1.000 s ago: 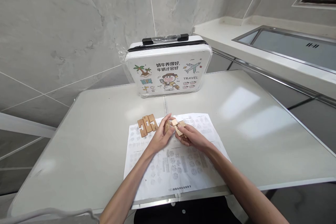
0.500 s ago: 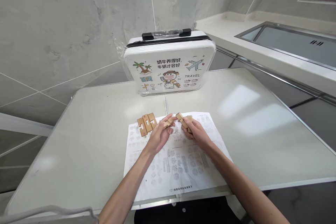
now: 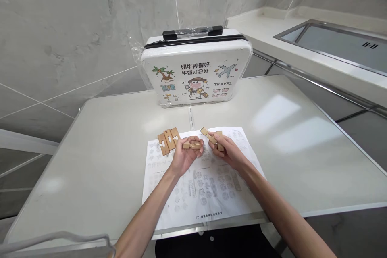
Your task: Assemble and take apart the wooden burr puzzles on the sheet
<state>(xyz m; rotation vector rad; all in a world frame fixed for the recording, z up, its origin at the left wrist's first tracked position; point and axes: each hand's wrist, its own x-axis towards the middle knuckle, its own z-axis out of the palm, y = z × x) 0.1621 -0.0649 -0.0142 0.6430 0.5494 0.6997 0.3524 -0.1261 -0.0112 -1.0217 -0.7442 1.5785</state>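
My left hand point(image 3: 185, 155) is curled around a small notched wooden block point(image 3: 189, 144), held just above the printed paper sheet point(image 3: 199, 185). My right hand point(image 3: 225, 151) grips joined wooden puzzle pieces point(image 3: 211, 137), one end sticking out toward the upper left. The two hands are a short gap apart. Three more flat wooden pieces point(image 3: 168, 141) lie side by side on the table at the sheet's top left corner, just left of my left hand.
A white suitcase-shaped box point(image 3: 196, 68) with cartoon prints stands upright at the back of the grey table point(image 3: 99, 161). A counter with a steel sink point(image 3: 335, 44) runs along the right. A tiled wall rises behind. A wire rack edge point(image 3: 60, 240) shows bottom left.
The hands, together on one cluster a second ago, have drawn apart. My left hand now holds a separate block and has closed around it. The right keeps the rest.
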